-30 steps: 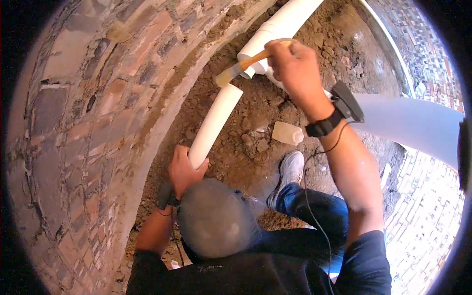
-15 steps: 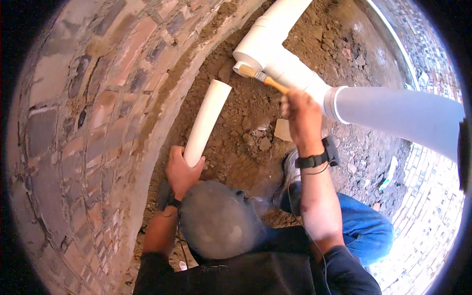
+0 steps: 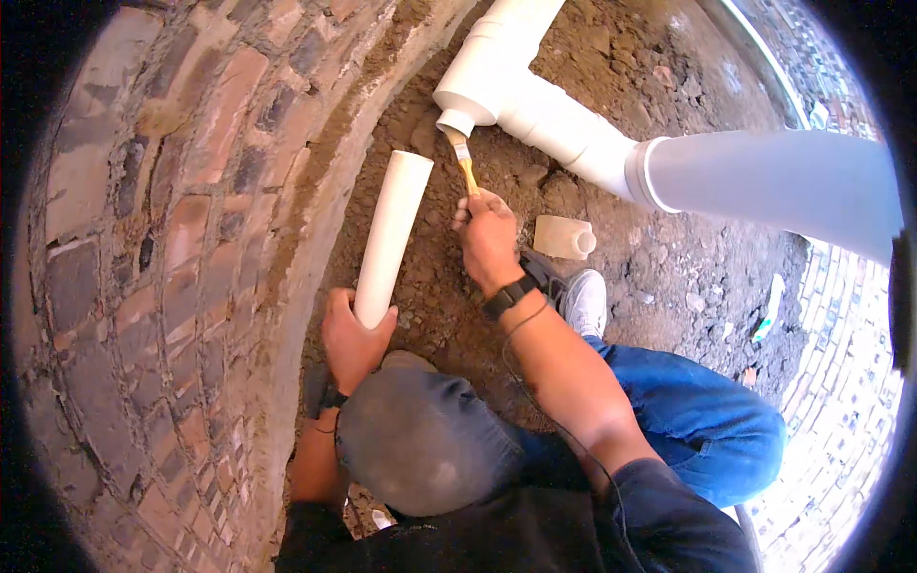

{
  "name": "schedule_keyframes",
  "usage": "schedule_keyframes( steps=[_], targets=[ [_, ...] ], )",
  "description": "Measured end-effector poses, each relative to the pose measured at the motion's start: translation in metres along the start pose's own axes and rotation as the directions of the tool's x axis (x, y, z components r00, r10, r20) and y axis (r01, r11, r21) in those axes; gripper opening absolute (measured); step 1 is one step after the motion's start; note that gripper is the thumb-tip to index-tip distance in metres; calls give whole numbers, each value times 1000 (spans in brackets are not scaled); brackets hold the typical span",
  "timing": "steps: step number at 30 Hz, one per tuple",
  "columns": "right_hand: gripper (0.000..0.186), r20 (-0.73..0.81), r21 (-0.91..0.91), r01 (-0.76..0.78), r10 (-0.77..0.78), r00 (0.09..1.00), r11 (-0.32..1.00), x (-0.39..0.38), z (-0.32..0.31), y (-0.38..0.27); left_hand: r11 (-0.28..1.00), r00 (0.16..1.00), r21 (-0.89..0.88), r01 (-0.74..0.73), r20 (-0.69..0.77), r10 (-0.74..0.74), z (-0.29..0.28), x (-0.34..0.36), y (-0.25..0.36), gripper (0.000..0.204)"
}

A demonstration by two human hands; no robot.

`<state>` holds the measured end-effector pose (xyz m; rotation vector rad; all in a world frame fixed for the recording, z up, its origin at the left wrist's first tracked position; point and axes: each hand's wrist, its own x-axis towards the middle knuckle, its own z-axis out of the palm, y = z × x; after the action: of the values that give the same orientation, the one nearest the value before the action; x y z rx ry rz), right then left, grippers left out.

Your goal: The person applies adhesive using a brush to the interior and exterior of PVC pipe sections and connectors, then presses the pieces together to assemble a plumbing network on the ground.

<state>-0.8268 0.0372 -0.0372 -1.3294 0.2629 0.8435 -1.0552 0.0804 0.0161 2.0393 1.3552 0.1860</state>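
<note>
My left hand (image 3: 355, 336) grips the lower end of a short white plastic pipe (image 3: 394, 234), which slants up and away over the dirt. A paintbrush (image 3: 467, 172) with a yellow handle is pinched in my right hand (image 3: 491, 236). Its bristles are at the open mouth of a white pipe fitting (image 3: 478, 84); whether they reach inside or touch only the rim I cannot tell. The far end of the held pipe lies just short of that mouth, apart from it. A translucent plastic bottle (image 3: 564, 237) lies or stands on the soil right of my right hand.
A brick wall (image 3: 181, 248) curves along the left side. From the fitting a branch runs right into a wide grey-white pipe (image 3: 774, 181). Loose brown soil (image 3: 621, 48) surrounds the pipes. My bent knee (image 3: 697, 411) is at the lower right, near pale brickwork (image 3: 841, 382).
My right hand has swung left and toward me, turning the brush so its bristles point away at the fitting's mouth. The bottle, partly hidden before, now shows. The left hand keeps its hold.
</note>
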Motion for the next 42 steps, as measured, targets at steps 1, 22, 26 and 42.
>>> schedule_keyframes(
  steps=[1, 22, 26, 42],
  targets=[
    [14, -39, 6, 29, -29, 999, 1000, 1, 8, 3, 1000, 1000, 0, -1, 0, 1, -1, -1, 0, 50],
    [19, 139, -120, -191, 207, 968, 974, 19, 27, 3, 1000, 999, 6, -25, -42, 25, -12, 2, 2, 51],
    [20, 138, -7, -99, 99, 986, 995, 9, 33, 17, 998, 998, 9, 62, -6, -62, -15, 3, 1, 55],
    [24, 73, -247, -101, 122, 990, 964, 15, 26, 17, 996, 996, 17, 85, 17, -85, -13, 3, 1, 60]
  ],
)
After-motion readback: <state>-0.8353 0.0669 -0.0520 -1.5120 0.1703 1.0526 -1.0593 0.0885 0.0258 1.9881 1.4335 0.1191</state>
